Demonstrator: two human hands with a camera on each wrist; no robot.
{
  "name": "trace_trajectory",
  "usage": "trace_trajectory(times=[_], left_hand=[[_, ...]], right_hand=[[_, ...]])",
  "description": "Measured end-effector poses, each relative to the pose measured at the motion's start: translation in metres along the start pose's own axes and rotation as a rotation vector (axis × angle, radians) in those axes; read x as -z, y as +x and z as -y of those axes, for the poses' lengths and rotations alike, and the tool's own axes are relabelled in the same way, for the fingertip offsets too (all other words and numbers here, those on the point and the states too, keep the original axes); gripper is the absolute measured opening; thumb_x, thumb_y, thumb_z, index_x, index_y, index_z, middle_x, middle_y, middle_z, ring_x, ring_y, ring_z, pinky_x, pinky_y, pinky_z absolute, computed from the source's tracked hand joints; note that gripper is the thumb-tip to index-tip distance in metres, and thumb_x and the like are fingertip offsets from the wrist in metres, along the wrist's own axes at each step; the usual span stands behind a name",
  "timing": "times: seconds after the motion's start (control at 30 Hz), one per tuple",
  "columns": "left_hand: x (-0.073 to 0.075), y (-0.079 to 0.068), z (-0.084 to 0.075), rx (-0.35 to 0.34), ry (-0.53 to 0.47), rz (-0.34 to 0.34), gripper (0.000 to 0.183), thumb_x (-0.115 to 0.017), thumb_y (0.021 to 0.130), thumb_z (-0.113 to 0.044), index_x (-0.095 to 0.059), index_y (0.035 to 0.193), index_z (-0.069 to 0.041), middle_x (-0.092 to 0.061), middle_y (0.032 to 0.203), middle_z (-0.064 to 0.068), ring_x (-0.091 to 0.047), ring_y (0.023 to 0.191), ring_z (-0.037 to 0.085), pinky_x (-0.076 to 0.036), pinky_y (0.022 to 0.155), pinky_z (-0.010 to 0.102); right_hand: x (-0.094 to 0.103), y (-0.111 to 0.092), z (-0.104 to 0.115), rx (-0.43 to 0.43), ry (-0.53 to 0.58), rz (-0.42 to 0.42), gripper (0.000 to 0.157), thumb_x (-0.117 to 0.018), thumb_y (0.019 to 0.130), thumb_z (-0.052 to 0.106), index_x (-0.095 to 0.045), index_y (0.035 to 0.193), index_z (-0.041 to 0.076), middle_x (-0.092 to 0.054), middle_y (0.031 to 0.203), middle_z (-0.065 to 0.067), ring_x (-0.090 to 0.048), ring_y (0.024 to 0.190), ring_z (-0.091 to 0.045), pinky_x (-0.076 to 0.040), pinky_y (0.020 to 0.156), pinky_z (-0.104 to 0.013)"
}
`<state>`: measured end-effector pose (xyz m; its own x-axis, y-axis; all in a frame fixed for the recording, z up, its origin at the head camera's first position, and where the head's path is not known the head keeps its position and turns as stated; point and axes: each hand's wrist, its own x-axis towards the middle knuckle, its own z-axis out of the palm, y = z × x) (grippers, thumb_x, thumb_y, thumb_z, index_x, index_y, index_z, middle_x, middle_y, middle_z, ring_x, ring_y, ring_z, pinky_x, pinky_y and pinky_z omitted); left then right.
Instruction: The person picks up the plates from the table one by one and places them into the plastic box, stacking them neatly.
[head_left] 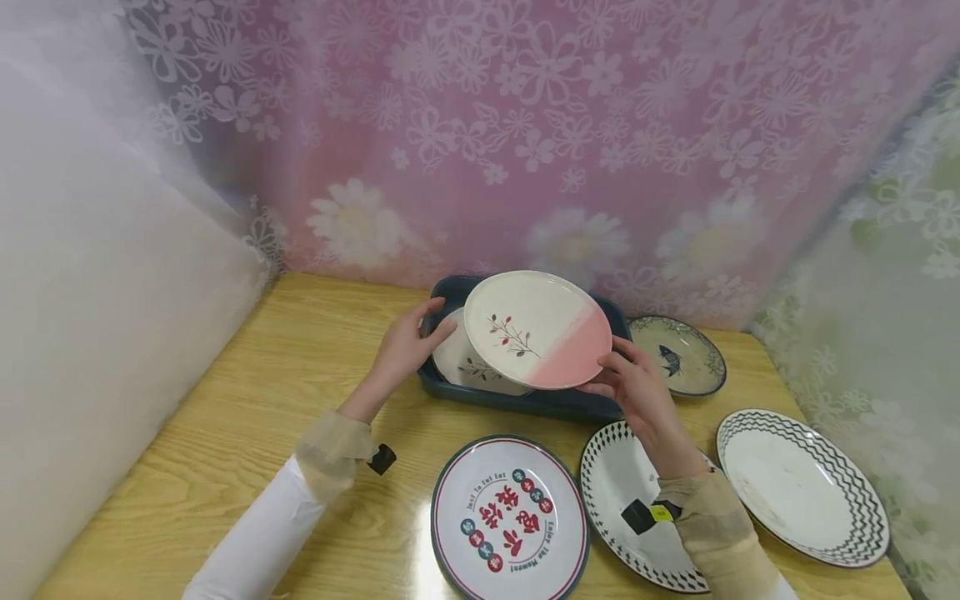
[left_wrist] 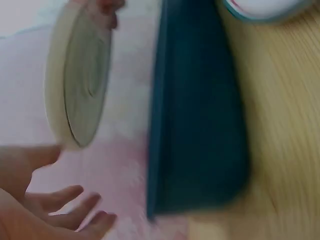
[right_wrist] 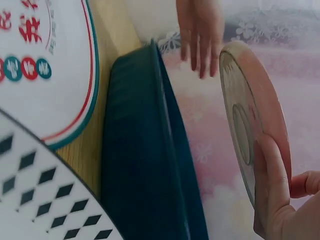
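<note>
My right hand [head_left: 637, 387] pinches the pink edge of a cream plate [head_left: 525, 325] with a red-berry sprig, thumb on one face and fingers on the other in the right wrist view. The plate is held tilted above a dark blue rectangular basin [head_left: 517, 402]. Beside the plate's left edge, my left hand [head_left: 405, 343] is spread with nothing in its grasp; in the right wrist view its fingers [right_wrist: 202, 40] hang apart from the plate. Inside the basin lies another sprig-patterned plate [head_left: 452, 354], partly covered by the held one.
In front of the basin lies a white plate [head_left: 491, 475] with red characters. To its right are a diamond-rimmed plate [head_left: 618, 475], partly under my right forearm, and an oval wavy-rimmed plate [head_left: 795, 479]. A fish-patterned dish [head_left: 693, 358] sits right of the basin. Flowered curtain [head_left: 465, 167] hangs behind.
</note>
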<state>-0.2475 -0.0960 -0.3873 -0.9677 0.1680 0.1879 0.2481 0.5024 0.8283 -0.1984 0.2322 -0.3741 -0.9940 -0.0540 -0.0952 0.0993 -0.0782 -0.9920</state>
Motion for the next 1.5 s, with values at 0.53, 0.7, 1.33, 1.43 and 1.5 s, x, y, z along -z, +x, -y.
trace_trajectory(times=[0.53,0.7,1.33,1.43,1.5], left_hand=[[-0.006,0.0,0.043,0.124,0.193,0.315,0.129,-0.085,0.081,-0.046,0.003,0.159,0.006,-0.016,0.163,0.03,-0.026,0.149,0.043,-0.031,0.119,0.054],[-0.007,-0.001,0.046,0.122,0.143,0.322,0.129,-0.085,0.081,-0.044,0.005,0.16,0.004,-0.015,0.165,0.026,-0.027,0.15,0.039,-0.031,0.119,0.052],[-0.007,-0.004,0.048,0.107,0.122,0.276,0.126,-0.085,0.081,-0.043,0.0,0.16,0.005,-0.018,0.164,0.026,-0.027,0.15,0.041,-0.03,0.119,0.054],[-0.007,-0.005,0.048,0.111,0.115,0.278,0.125,-0.085,0.082,-0.042,0.001,0.16,0.003,-0.018,0.164,0.026,-0.026,0.15,0.041,-0.03,0.119,0.055],[-0.007,-0.006,0.049,0.116,0.11,0.28,0.125,-0.085,0.082,-0.042,0.002,0.161,0.003,-0.017,0.165,0.026,-0.024,0.15,0.041,-0.029,0.119,0.055]], right_hand=[[-0.007,0.03,-0.028,-0.098,-0.039,-0.065,0.061,-0.041,0.104,0.002,-0.014,0.158,-0.008,-0.066,0.088,-0.002,-0.071,0.069,-0.009,-0.062,0.074,-0.028],[-0.01,0.033,-0.035,-0.105,-0.065,-0.058,0.063,-0.041,0.104,0.004,-0.011,0.159,-0.007,-0.068,0.086,-0.001,-0.072,0.07,-0.009,-0.062,0.074,-0.028],[-0.014,0.049,-0.047,-0.15,-0.113,-0.056,0.063,-0.045,0.104,0.006,-0.016,0.159,-0.005,-0.069,0.089,-0.002,-0.073,0.073,-0.009,-0.061,0.075,-0.028],[-0.014,0.051,-0.047,-0.156,-0.135,-0.046,0.063,-0.047,0.104,0.006,-0.018,0.159,-0.005,-0.069,0.091,-0.003,-0.073,0.075,-0.009,-0.062,0.075,-0.029],[-0.014,0.052,-0.047,-0.16,-0.158,-0.04,0.063,-0.049,0.103,0.004,-0.021,0.158,-0.006,-0.068,0.093,-0.005,-0.072,0.076,-0.009,-0.062,0.075,-0.03]])
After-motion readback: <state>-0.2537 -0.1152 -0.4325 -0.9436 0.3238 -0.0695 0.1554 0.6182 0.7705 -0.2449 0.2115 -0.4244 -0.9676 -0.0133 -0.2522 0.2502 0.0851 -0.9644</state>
